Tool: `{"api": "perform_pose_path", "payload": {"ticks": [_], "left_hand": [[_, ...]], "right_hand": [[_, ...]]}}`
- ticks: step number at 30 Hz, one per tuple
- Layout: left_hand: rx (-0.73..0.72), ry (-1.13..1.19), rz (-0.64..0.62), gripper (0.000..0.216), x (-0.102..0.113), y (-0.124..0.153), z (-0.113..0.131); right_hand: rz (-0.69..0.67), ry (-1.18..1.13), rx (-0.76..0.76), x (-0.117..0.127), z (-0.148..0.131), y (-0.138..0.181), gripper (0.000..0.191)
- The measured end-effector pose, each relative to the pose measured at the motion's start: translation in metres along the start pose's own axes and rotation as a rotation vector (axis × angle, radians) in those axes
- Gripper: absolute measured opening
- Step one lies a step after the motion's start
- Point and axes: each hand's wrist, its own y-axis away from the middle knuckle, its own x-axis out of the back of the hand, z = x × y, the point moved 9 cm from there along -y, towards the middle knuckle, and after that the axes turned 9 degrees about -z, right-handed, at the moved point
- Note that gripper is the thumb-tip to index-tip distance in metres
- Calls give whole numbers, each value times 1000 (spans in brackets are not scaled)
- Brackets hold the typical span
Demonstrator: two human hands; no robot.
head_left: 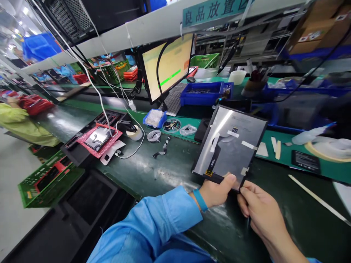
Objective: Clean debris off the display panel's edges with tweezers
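Observation:
A tablet-sized display panel (233, 142) is held tilted, its grey back facing me. White tape strips and a black flex cable (213, 160) lie on that back. My left hand (216, 191) grips the panel's lower edge, thumb on top and fingers underneath. At the lower right corner, my right hand (257, 201) is closed in a pinch against the panel edge. A thin dark rod-like tool (248, 222) shows below its fingers; the rest of it is hidden. A blue wristband (200, 199) circles my left wrist.
Beyond the panel stand a monitor (168, 69) and a blue parts bin (201, 94). On the left are a pink bubble-wrap sheet (116, 135), a tape roll (134, 133) and a loose flex cable (163, 148). A battery (305, 160) and a pale strip (319, 197) lie right.

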Motion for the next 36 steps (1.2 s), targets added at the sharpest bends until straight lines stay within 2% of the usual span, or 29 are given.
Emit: {"api": "perform_pose_path", "payload": {"ticks": [3,8,13,18,24,30,36], "left_hand": [[7,40,15,42,1,1,-1],[106,100,46,42,1,5,-11],[93,121,64,42,1,3,-15],[199,125,148,45,7,5,-30],[69,95,186,49,13,-2,-26],[93,244,162,48,5,-3,-38],[75,200,172,52,7,-4,-38]], "right_hand": [[25,-19,-2,2,1,1,33],[26,4,35,3,-2,0,28],[13,41,86,2,-7,-1,20],[25,44,95,2,-9,-3,20],[-5,10,96,5,-9,-5,11],[-55,32,93,4,-15,0,16],[-48,55,102,6,-14,0,18]]}}
